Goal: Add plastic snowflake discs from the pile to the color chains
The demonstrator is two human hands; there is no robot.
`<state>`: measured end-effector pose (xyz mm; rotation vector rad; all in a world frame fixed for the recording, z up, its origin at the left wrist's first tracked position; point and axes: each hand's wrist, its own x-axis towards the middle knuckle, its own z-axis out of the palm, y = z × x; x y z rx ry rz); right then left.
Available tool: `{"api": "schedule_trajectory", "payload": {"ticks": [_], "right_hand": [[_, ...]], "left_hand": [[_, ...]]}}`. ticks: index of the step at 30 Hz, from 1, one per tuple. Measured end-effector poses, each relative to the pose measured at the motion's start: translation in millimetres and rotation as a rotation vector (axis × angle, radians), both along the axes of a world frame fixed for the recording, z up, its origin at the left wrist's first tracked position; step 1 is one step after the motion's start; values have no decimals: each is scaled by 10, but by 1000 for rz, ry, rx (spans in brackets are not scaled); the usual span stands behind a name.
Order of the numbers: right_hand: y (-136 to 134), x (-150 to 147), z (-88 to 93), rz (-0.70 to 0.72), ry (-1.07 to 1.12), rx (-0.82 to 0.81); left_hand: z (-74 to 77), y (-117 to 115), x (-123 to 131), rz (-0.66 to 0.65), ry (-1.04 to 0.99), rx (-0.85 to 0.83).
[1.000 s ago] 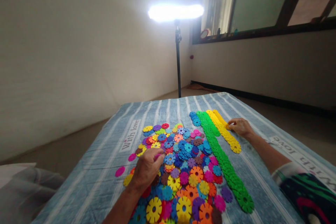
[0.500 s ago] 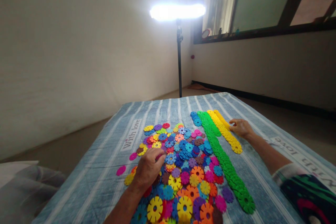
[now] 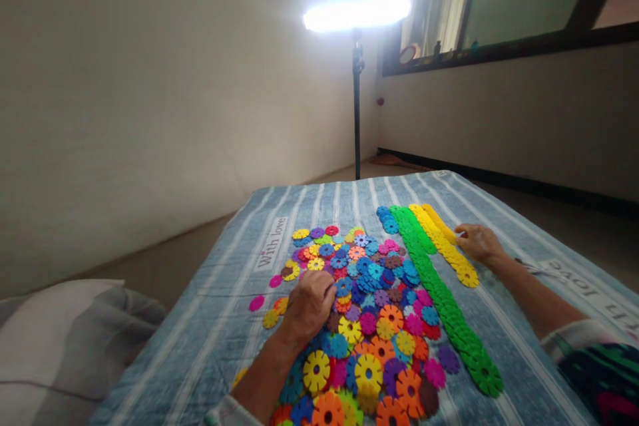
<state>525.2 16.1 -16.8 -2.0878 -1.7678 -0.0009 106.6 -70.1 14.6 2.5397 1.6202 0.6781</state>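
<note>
My left hand (image 3: 310, 301) rests over the left side of a loose pile of colourful notched plastic discs (image 3: 368, 323). Its fingers curl inward, and whatever they hold is hidden. On the right, my right hand (image 3: 478, 241) pinches at the near end of a short yellow row (image 3: 439, 218), its fingertips on a yellow disc. Beside this lies a longer yellow row (image 3: 449, 251) of overlapping discs. A long green row (image 3: 454, 319) runs alongside, with a shorter green row (image 3: 426, 239) against its far part. Several blue discs (image 3: 388, 219) overlap at the far left of the rows.
A blue striped cloth (image 3: 210, 319) with printed words covers the work surface. Single pink discs (image 3: 256, 303) lie off the pile's left edge. A bright lamp on a black stand (image 3: 357, 113) rises behind the far edge. Pale fabric (image 3: 60, 339) sits at the lower left.
The view has turned slightly left, so everything sits further right. My left hand has slid slightly farther over the pile. My right hand stays at the short yellow row's end.
</note>
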Motion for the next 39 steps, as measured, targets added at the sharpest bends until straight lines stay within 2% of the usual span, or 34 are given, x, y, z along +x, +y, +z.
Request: {"api": "schedule_trajectory", "payload": {"ticks": [8, 12, 15, 18, 22, 24, 27, 31, 39], "right_hand": [[-216, -82, 130, -10, 15, 55], [-440, -334, 202, 31, 22, 127], [-722, -741, 237, 207, 61, 172], [-1094, -1243, 306, 571, 155, 226], [-1547, -1777, 398, 828, 91, 212], [-1673, -1945, 356, 903, 60, 188], [-1716, -2105, 153, 977, 11, 226], [-1678, -2205, -97, 970, -26, 335], [-1766, -2229, -86, 978, -6, 371]], "left_hand": [[10, -54, 36, 23, 89, -36], [-20, -50, 38, 13, 88, -33], [-34, -42, 40, 0, 79, -35], [-26, -42, 42, -11, 92, -26], [-10, -47, 42, -28, 98, -18], [-13, -46, 40, -33, 102, -21], [-25, -42, 44, -16, 115, -28], [-24, -59, 75, -8, 80, -24], [-19, -89, 136, -104, -12, -11]]}}
